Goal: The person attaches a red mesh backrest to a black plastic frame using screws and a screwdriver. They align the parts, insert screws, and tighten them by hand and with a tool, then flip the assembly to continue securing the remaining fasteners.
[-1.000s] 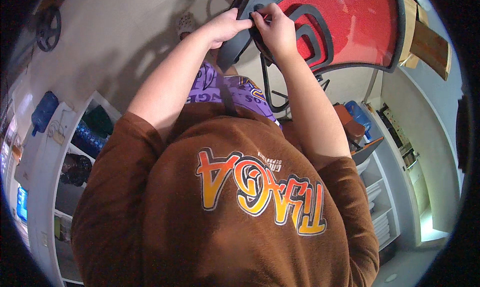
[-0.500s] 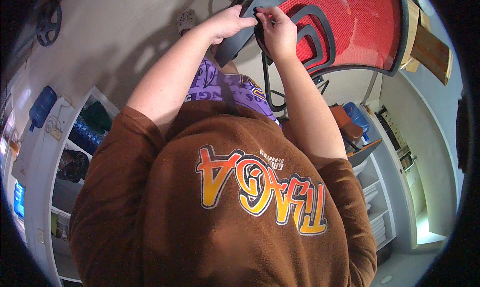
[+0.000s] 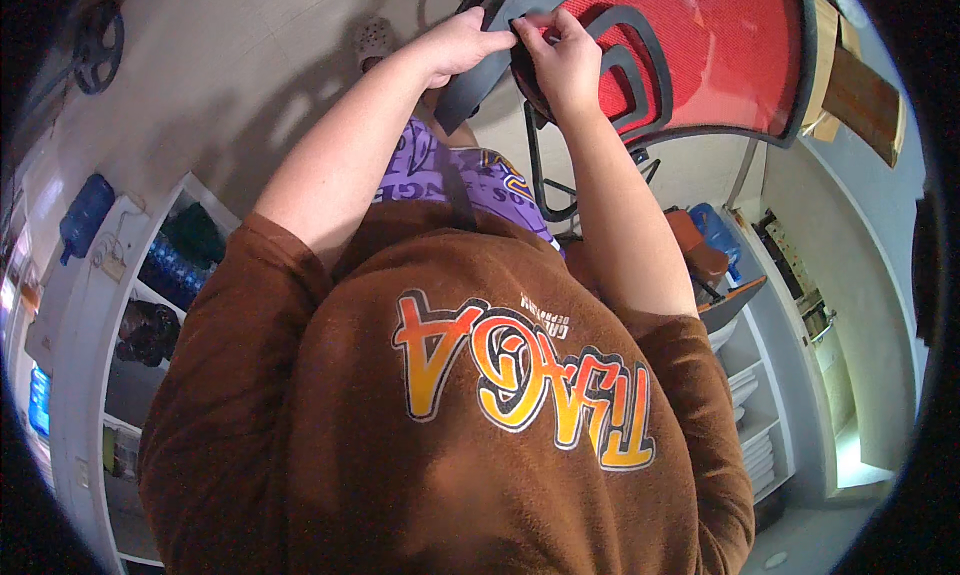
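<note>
At the top stands an office chair with a red mesh backrest [image 3: 730,60] framed in black plastic. My left hand [image 3: 458,49] grips the chair's flat black plastic bar [image 3: 474,93], its thumb stretched toward my right hand. Beside it, my right hand [image 3: 566,63] has thumb and forefinger pinched together at the black frame. Whatever lies between those fingertips is hidden or too small to make out. A curved black bracket [image 3: 640,70] lies across the mesh just right of my right hand.
Wooden boards [image 3: 862,105] stick out beyond the backrest at the far right. White shelves [image 3: 765,405] hold pale stacked things on the right, near a blue water jug [image 3: 715,240]. Another blue jug [image 3: 87,215] is at the left, by a shelf unit [image 3: 120,375] with bags.
My right hand has shifted slightly right and down, its fingers bending differently at the black frame. My left hand stays nearly in place on the bar.
</note>
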Tool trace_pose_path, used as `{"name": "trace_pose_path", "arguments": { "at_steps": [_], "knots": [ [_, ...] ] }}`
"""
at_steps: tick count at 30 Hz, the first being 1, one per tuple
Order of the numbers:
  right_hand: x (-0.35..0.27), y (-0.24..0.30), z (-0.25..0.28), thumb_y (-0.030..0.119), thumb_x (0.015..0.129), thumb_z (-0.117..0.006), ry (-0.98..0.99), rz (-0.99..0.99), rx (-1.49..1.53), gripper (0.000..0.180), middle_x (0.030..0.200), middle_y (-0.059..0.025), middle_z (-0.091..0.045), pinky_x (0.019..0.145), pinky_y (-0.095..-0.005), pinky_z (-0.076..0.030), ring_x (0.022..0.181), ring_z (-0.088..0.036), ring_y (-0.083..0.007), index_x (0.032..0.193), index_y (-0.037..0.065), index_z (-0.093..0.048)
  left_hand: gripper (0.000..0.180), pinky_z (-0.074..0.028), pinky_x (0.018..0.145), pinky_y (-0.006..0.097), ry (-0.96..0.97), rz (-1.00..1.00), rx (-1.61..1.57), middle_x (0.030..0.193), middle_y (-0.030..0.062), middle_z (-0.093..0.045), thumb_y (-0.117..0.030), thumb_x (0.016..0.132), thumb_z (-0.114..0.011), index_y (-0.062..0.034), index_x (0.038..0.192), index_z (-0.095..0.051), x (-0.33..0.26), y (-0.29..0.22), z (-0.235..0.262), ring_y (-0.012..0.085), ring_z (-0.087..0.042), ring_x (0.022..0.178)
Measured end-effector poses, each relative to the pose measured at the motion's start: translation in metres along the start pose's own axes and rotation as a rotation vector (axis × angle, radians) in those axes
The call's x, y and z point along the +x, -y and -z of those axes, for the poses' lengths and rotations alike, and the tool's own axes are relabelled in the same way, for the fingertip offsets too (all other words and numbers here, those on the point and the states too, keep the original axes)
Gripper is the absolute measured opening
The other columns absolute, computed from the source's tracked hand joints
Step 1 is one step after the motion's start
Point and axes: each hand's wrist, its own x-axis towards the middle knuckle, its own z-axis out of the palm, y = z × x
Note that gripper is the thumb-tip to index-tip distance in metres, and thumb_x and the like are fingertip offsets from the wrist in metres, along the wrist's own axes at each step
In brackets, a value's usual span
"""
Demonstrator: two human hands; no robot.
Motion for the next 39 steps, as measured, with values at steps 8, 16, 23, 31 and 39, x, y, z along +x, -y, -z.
{"name": "trace_pose_path", "arguments": {
  "at_steps": [8,16,23,31,39],
  "knots": [
    [-0.006,0.002,0.002,0.027,0.077,-0.069,-0.048,0.052,0.062,0.024,0.074,-0.0147,-0.065,0.066,-0.0328,-0.051,0.073,-0.066,-0.0257,0.087,0.006,-0.067,0.056,-0.05,0.075,0.034,0.016,-0.019,-0.022,0.105,0.0178,-0.057,-0.026,0.08,-0.063,0.0062,0.122,-0.042,0.003,0.001,-0.001,0.0219,-0.058,0.09],
    [0.001,0.008,0.008,0.027,0.076,-0.07,0.025,-0.037,-0.05,0.024,0.078,-0.0133,-0.066,0.064,-0.0325,-0.05,0.068,-0.065,-0.0246,0.086,0.006,-0.067,0.06,-0.05,0.075,0.034,0.052,0.017,-0.046,0.107,0.0182,-0.056,-0.025,0.08,-0.063,0.0079,0.123,-0.039,0.002,-0.001,0.003,0.0221,-0.058,0.091],
    [0.006,-0.006,0.001,0.027,0.076,-0.069,0.044,0.017,0.023,0.026,0.076,-0.0132,-0.066,0.065,-0.0325,-0.05,0.069,-0.065,-0.0243,0.094,0.008,-0.067,0.061,-0.051,0.073,0.033,0.006,0.043,-0.015,0.109,0.019,-0.055,-0.026,0.079,-0.064,0.0085,0.124,-0.038,-0.007,-0.012,0.0,0.0226,-0.059,0.092],
    [0.0,-0.012,-0.001,0.026,0.076,-0.069,0.018,0.068,0.16,0.026,0.078,-0.013,-0.066,0.067,-0.0325,-0.05,0.074,-0.065,-0.0245,0.093,0.006,-0.068,0.061,-0.052,0.071,0.033,0.021,0.007,-0.008,0.104,0.0186,-0.056,-0.026,0.078,-0.064,0.0079,0.123,-0.039,-0.008,-0.011,-0.002,0.0215,-0.06,0.087],
    [0.0,0.001,0.003,0.027,0.076,-0.071,0.037,-0.006,0.149,0.025,0.078,-0.0132,-0.067,0.066,-0.0292,-0.049,0.07,-0.064,-0.0202,0.088,0.006,-0.067,0.063,-0.052,0.068,0.034,0.035,-0.006,-0.023,0.104,0.0193,-0.056,-0.026,0.079,-0.064,0.0084,0.124,-0.038,0.001,0.001,0.003,0.0214,-0.06,0.086]
  ]
}}
